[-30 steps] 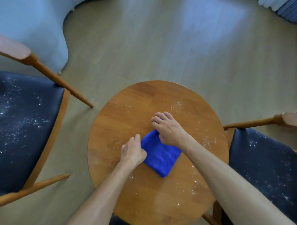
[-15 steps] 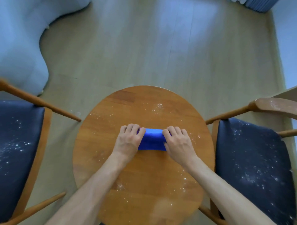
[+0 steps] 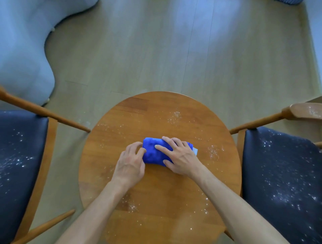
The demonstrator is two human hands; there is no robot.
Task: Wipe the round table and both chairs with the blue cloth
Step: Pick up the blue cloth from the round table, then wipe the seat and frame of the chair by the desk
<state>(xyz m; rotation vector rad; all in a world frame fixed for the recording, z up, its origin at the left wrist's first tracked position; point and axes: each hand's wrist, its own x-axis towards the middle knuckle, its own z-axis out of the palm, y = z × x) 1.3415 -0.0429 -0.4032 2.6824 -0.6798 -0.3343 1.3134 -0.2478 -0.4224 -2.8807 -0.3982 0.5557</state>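
The floor (image 3: 174, 52) is light wood-look plank with visible seams and pale reflections. A pale blue, curved-edged upholstered piece (image 3: 22, 52) stands on the floor at upper left. A blue striped fabric edge (image 3: 289, 1) shows at the floor's upper right.

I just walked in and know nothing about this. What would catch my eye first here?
A bright blue cloth, folded small, lies mid-way on the round table, with the left hand touching its end and the right hand flat on top. White crumbs speckle the table and the dark seats of the left chair and right chair.
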